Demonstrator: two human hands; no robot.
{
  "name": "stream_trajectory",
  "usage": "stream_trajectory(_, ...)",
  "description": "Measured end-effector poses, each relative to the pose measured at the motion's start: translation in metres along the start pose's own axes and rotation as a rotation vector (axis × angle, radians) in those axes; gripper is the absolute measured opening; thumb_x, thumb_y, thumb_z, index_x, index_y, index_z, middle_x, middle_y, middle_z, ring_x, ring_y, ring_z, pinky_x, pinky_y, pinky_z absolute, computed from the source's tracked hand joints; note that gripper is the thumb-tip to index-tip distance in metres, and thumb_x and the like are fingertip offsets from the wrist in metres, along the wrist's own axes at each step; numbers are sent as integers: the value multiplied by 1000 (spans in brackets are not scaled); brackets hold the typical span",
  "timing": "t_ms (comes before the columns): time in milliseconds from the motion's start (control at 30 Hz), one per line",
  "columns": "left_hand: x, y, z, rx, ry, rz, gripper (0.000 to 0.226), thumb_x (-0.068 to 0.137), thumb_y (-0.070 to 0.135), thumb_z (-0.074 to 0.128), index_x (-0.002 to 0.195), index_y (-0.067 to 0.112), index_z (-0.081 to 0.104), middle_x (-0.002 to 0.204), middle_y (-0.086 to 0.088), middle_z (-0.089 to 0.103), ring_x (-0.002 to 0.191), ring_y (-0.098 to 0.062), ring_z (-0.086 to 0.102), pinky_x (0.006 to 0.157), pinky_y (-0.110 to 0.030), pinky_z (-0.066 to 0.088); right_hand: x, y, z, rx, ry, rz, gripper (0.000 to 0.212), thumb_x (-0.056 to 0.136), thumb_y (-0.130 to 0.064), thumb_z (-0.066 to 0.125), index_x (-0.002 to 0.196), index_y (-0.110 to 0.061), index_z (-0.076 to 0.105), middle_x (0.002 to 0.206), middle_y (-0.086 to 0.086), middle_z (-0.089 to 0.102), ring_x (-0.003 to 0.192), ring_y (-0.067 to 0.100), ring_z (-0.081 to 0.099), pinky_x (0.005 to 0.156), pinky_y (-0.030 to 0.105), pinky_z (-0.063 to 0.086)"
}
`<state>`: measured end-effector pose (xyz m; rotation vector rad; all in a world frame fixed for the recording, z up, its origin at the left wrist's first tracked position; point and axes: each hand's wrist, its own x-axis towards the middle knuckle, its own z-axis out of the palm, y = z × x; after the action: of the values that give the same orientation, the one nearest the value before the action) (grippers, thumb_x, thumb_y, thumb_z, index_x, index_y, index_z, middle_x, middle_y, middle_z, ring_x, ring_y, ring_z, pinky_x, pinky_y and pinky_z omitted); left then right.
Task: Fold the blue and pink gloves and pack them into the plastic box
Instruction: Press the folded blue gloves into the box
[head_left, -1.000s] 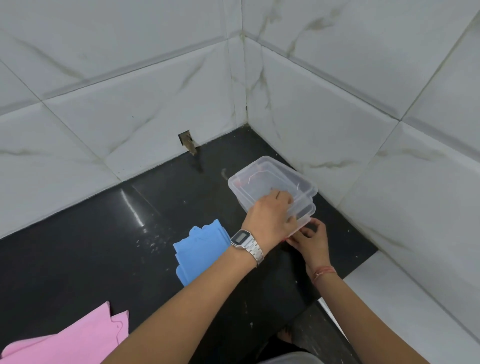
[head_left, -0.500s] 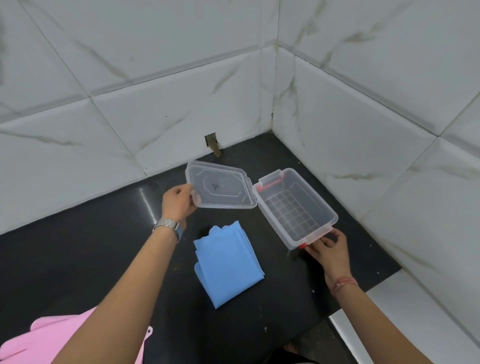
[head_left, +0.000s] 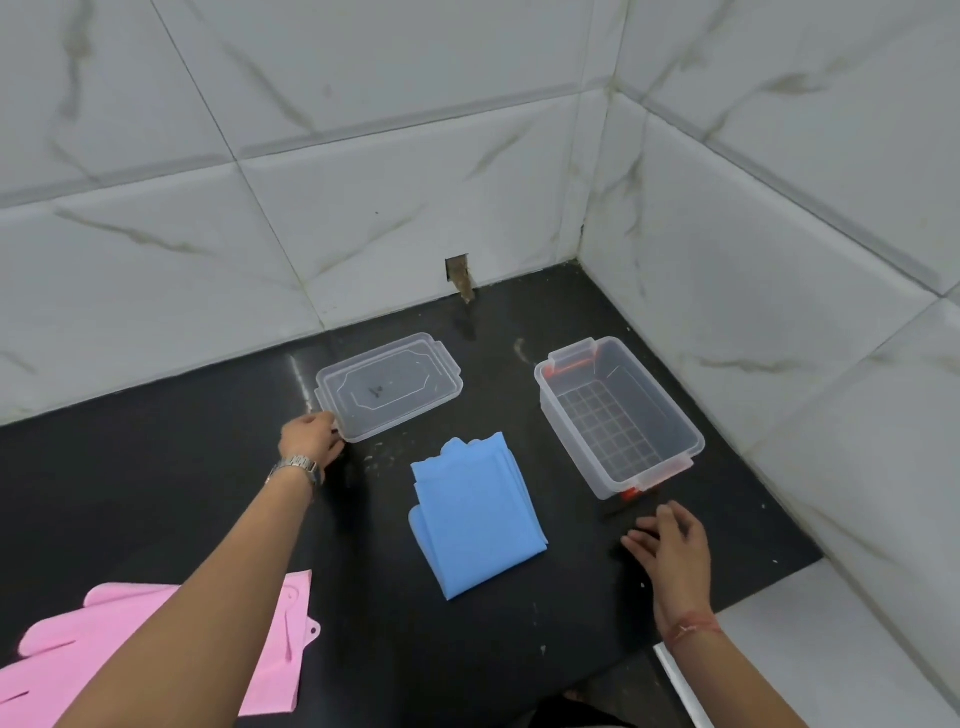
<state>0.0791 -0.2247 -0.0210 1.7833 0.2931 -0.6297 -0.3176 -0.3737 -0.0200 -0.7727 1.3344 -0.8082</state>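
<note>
Black countertop (head_left: 156, 483) meets white marble-veined wall tiles (head_left: 363, 156), with a small notch (head_left: 458, 270)

Home: marble-tiled walls (head_left: 415, 171), black counter (head_left: 156, 493)

Evenly and fairly brightly lit, apparently from overhead. Soft, short shadows only. Thin streak of glare on the black counter (head_left: 298, 371) left of the lid (head_left: 389, 384). Wide-angle bending of tile lines (head_left: 415, 122) toward the edges. Slightly soft throughout; mild blur on the right hand (head_left: 670, 545).
</note>
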Motion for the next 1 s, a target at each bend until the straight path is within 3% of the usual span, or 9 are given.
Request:
stream_trajectory(100, -14, -6, -5, 374, 61, 161, 38, 87, 20, 58, 122, 7, 62, 116, -14, 66, 104, -28, 63, 89, -36, 52, -18, 9, 2, -33, -33, 15, 30, 100, -20, 48, 130, -16, 48, 94, 15, 60, 77, 21, 62, 66, 31, 54)
stream_trajectory(200, -51, -11, 6, 602, 63, 545, 37, 88, 15, 59, 125, 8, 59, 123, -13, 61, 107, -28, 60, 93, -39, 46, -32, 15, 7, -62, -92, 61, 27, 99, -18, 49, 126, -16, 51, 95, 16, 63, 77, 22, 63, 65, 31, 56)
stream_trajectory(300, -108, -29, 29, 684, -199, 884, 28, 88, 18, 61, 116, 18, 63, 115, 0, 62, 102, -18, 59, 87, -29, 45, -42, 19, 19, -73, -193, 179, 28, 98, -16, 52, 126, -12, 52, 104, 19, 65, 89, 29, 67, 71, 33, 57)
stream_trajectory(400, -157, -69, 50, 1043, -475, 1120, 43, 87, 47, 56, 125, 26, 56, 124, 7, 54, 110, -15, 51, 85, -30, 46, -54, 21, 32, -76, -289, 267, 32, 97, -12, 54, 128, -7, 50, 110, 18, 64, 99, 32, 67, 78, 35, 56)
stream_trajectory(533, -180, -104, 62, 1440, -537, 1164, 73, 81, 57, 53, 142, 22, 33, 139, 1, 36, 119, -23, 40, 95, -39, 43, -69, 19, 45, -5, -354, 351, 42, 96, -2, 51, 136, -5, 42, 105, 18, 62, 101, 28, 64, 88, 35, 50)
stream_trajectory(667, -183, -112, 64, 1556, -459, 1214, 50, 94, 30, 45, 139, 12, 35, 135, -7, 43, 108, -28, 49, 83, -40, 48, -79, 21, 50, 118, -353, 384, 42, 94, 3, 52, 134, -4, 41, 105, 20, 63, 98, 26, 65, 88, 34, 49)
stream_trajectory(800, -182, -110, 61, 1560, -485, 1196, 42, 98, 27, 37, 136, 10, 42, 126, -9, 51, 104, -28, 54, 76, -40, 50, -87, 29, 56, 36, -418, 437, 19, 92, -12, 61, 110, -7, 65, 101, 8, 71, 90, 16, 66, 76, 27, 52)
stream_trajectory(867, -185, -103, 58, 1462, -445, 1262, 36, 95, 29, 47, 124, 11, 55, 113, -7, 58, 95, -23, 60, 69, -34, 52, -88, 30, 61, -44, -463, 426, 17, 90, -23, 64, 104, -16, 70, 93, 1, 74, 85, 10, 67, 74, 26, 52)
stream_trajectory(1000, -206, -103, 50, 1336, -452, 1408, 30, 52, 30, 88, 76, 19, 73, 67, 7, 62, 50, -6, 56, 36, -18, 42, -87, 30, 73, -59, -509, 433, 33, 87, -36, 67, 116, -21, 65, 104, 2, 75, 98, 18, 71, 78, 33, 56)
